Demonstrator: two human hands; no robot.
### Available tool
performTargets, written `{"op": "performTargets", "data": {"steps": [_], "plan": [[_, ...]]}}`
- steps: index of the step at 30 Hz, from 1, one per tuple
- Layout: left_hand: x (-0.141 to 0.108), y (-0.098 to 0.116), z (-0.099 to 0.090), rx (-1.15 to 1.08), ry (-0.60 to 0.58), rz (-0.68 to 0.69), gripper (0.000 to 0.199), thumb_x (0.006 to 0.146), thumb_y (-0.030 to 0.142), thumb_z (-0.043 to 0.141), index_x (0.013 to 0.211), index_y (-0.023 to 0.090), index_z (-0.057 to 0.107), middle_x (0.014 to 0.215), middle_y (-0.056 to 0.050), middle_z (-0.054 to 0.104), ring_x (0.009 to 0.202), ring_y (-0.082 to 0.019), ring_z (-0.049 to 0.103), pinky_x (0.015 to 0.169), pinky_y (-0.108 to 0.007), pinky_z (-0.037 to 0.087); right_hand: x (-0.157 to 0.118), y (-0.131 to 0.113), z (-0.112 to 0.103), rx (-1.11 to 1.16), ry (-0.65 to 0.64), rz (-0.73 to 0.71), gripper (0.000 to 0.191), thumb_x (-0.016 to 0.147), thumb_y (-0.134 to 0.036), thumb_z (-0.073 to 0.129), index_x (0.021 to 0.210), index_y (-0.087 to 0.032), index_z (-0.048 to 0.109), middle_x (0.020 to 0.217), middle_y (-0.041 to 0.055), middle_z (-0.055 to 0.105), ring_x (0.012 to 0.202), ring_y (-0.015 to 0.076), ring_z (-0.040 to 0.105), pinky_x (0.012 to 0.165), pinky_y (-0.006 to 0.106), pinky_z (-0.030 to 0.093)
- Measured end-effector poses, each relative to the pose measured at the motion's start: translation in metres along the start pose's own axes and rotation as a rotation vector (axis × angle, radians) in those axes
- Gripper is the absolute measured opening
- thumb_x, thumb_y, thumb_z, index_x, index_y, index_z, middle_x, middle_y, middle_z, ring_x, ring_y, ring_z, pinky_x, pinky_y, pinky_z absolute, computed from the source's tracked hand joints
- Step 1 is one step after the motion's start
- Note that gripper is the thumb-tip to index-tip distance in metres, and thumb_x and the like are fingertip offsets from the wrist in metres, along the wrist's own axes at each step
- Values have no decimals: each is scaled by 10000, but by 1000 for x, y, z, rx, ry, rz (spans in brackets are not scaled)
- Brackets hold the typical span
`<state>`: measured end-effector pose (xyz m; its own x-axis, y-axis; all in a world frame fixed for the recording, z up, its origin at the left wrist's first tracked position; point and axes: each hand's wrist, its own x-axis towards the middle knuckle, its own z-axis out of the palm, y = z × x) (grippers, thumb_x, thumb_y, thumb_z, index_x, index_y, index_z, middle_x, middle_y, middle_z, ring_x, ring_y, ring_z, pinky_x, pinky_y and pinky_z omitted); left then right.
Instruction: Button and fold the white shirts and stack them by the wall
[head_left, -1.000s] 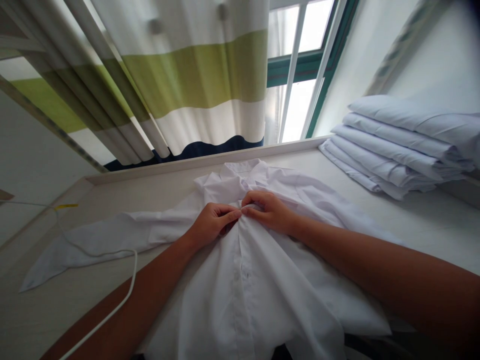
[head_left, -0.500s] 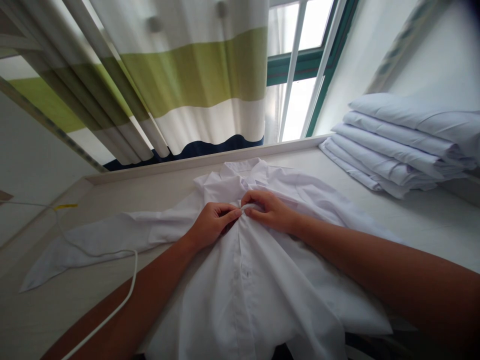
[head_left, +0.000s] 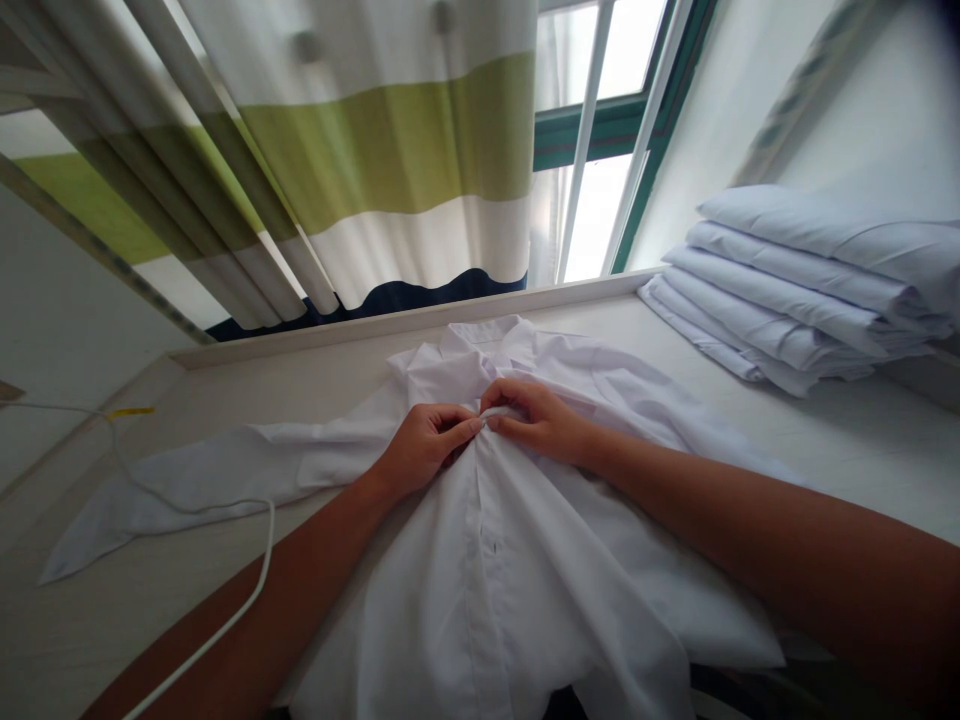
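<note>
A white long-sleeved shirt point(head_left: 540, 570) lies front side up, its collar point(head_left: 487, 332) toward the window and one sleeve point(head_left: 247, 465) stretched out to the left. My left hand point(head_left: 431, 445) pinches the edge of the front placket between thumb and fingers. Just beside it, thumb tip close to thumb tip, my right hand point(head_left: 536, 422) grips the other side of the placket. The fabric is drawn up into folds below my fingers. Any button between the fingertips is hidden. Lower on the placket a buttonhole shows.
Several folded white shirts point(head_left: 795, 290) are stacked at the right. A white cable point(head_left: 262, 570) runs over the left sleeve and past my left forearm. Behind the pale table point(head_left: 315, 375) with its raised rim hang striped curtains point(head_left: 390, 150), next to a barred window point(head_left: 600, 150).
Almost nothing differs. My right hand has shifted very slightly to the left, and both hands keep their pinch on the placket.
</note>
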<state>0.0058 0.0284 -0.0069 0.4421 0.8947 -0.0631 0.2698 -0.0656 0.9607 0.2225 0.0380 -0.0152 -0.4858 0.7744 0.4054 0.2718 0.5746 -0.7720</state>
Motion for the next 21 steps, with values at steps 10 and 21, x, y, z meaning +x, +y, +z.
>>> {"op": "performTargets", "data": {"steps": [10, 21], "plan": [[1, -2, 0, 5, 4, 5, 390, 850, 516, 701, 818, 130, 739, 587, 37, 508, 531, -81, 367, 497, -225, 258, 0, 2, 0, 20, 4, 7, 94, 873, -250, 613, 948, -204, 646, 927, 15, 681, 862, 182, 603, 827, 318, 456], [0, 0, 0, 3, -14, 4, 386, 859, 512, 692, 863, 131, 751, 645, 23, 570, 567, -88, 403, 523, -226, 288, 1, 0, 0, 52, 0, 31, 72, 881, -267, 611, 908, -204, 634, 901, 15, 665, 844, 181, 586, 800, 314, 455]]}}
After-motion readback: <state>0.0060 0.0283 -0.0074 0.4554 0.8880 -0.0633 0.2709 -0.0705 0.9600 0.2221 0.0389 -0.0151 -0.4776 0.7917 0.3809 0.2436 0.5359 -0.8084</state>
